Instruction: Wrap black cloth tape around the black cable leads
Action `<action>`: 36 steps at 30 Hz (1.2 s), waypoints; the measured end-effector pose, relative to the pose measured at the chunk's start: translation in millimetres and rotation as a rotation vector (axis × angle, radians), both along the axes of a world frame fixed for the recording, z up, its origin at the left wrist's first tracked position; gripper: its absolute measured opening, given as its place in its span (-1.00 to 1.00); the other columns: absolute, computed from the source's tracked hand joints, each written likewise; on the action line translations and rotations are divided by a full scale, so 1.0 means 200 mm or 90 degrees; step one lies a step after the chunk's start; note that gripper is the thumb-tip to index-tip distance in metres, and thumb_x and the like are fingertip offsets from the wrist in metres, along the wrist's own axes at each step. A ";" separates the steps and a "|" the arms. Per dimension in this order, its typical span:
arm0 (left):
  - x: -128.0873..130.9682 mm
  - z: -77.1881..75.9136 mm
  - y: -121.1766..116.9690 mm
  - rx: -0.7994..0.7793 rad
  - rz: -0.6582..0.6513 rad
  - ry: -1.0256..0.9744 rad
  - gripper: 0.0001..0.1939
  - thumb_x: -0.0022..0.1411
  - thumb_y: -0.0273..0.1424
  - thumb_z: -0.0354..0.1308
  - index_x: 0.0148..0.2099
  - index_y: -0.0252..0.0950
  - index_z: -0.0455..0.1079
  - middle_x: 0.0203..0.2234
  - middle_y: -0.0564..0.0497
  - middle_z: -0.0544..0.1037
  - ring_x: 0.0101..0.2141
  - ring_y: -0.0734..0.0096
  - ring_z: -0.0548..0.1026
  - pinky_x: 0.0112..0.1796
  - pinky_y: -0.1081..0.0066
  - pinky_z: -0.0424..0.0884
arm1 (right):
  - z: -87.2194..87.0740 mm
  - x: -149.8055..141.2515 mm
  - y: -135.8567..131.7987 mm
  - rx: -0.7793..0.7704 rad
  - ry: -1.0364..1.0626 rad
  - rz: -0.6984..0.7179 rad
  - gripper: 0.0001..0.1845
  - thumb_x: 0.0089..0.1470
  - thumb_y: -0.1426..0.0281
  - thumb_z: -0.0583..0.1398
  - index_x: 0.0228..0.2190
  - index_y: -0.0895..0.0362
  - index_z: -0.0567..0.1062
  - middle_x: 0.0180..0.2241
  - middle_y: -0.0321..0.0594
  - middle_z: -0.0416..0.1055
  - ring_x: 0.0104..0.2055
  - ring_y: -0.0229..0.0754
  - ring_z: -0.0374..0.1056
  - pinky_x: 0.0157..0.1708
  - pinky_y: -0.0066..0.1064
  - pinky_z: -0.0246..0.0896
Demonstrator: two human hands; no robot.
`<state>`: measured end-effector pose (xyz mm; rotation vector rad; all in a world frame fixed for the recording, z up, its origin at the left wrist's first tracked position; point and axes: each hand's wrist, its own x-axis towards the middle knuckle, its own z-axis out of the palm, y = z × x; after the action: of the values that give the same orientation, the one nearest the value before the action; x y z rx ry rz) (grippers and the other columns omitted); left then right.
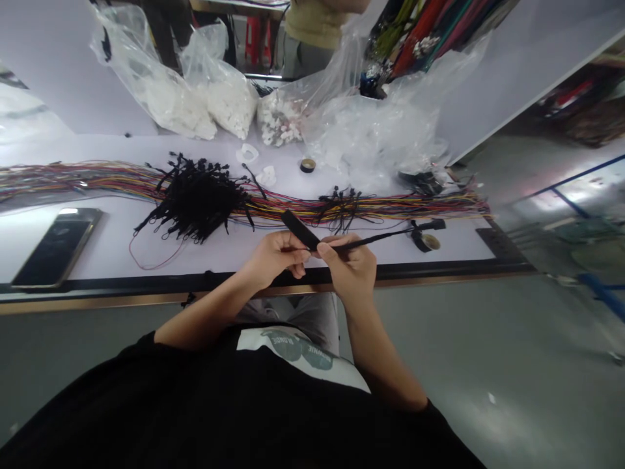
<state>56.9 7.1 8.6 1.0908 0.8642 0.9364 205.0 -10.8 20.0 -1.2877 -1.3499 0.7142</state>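
Observation:
My right hand (355,266) is closed on a thin black taped cable (375,239), which runs out to the right and ends in a black connector (432,225). A flat black strip (300,229), perhaps tape, slants up and left from where my fingertips meet. My left hand (278,257) pinches at the lower end of this strip, nearly touching my right thumb. Exactly what lies between the fingertips is hidden. Beneath the connector, a roll of black tape (430,243) rests on the white table (463,244).
Long coloured wires (278,205) stretch across the table, with a pile of short black cables (195,198) on them. A phone (57,247) lies at left. Another tape roll (307,165) and plastic bags of white parts (280,117) stand behind. A person (312,26) is beyond.

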 end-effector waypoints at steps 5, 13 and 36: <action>0.00 -0.05 0.09 -0.093 -0.156 -0.184 -0.56 -0.08 -0.20 0.33 -0.17 -0.31 0.37 -0.25 -0.10 0.56 -0.27 0.30 0.55 -0.25 0.32 0.46 | 0.04 0.01 0.00 0.027 -0.052 0.028 -0.82 -0.10 0.31 0.25 -0.60 0.09 0.38 -0.51 -0.32 0.48 -0.46 -0.24 0.41 -0.42 -0.39 0.29; 0.03 -0.04 0.01 0.125 0.097 -0.098 -0.40 -0.16 -0.08 0.33 -0.12 -0.31 0.31 -0.21 -0.10 0.49 -0.10 0.17 0.44 -0.02 0.14 0.33 | 0.01 0.03 0.03 -0.082 0.134 -0.046 -0.77 -0.17 0.30 0.28 -0.61 0.11 0.33 -0.63 -0.40 0.40 -0.61 -0.28 0.37 -0.52 -0.42 0.27; 0.04 0.09 0.02 0.512 0.103 0.552 -0.89 0.14 -0.46 0.11 -0.44 -0.31 0.35 -0.45 0.01 0.44 -0.41 0.43 0.36 -0.38 0.44 0.22 | 0.04 -0.04 0.07 0.002 0.031 -0.002 -0.74 -0.11 0.30 0.24 -0.65 0.10 0.30 -0.63 -0.42 0.27 -0.52 -0.32 0.21 -0.40 -0.40 0.16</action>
<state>65.7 12.1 26.7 2.2403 1.3250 0.9658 196.1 3.7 28.1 -1.2617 -1.3086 0.7365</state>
